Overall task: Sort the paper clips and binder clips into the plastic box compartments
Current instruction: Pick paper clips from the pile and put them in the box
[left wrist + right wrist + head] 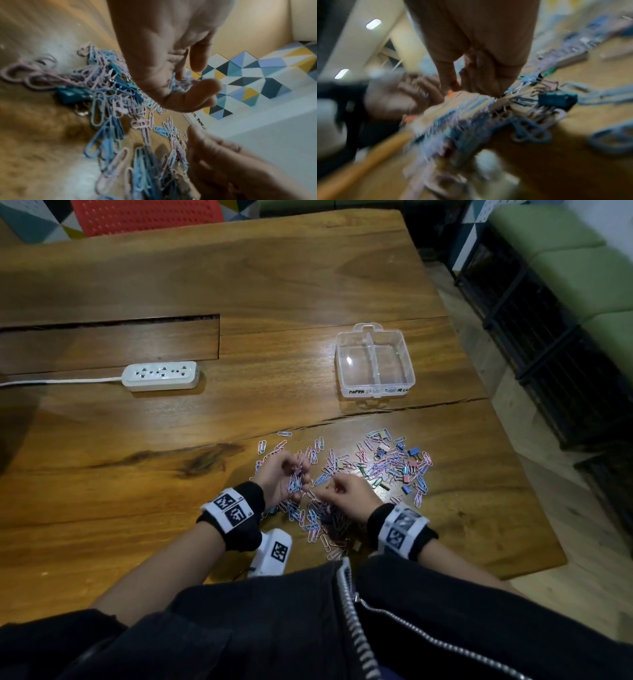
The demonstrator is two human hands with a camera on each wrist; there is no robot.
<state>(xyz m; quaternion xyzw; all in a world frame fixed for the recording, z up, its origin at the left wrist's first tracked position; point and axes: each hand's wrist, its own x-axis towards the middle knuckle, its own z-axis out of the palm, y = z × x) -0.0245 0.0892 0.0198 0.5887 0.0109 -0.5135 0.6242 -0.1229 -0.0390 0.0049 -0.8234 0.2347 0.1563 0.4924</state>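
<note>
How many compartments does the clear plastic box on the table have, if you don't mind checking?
2: the plastic box is split by one divider into a left compartment, labelled PAPER on the front wall, and a right compartment. Both look empty; nothing seems hidden.

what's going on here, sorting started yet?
A person is gathering paper clips from a mixed pile on the wooden table. The left hand holds a bunch of them; the right hand pinches at the pile beside it. The clear plastic box farther back looks empty in both compartments.
</note>
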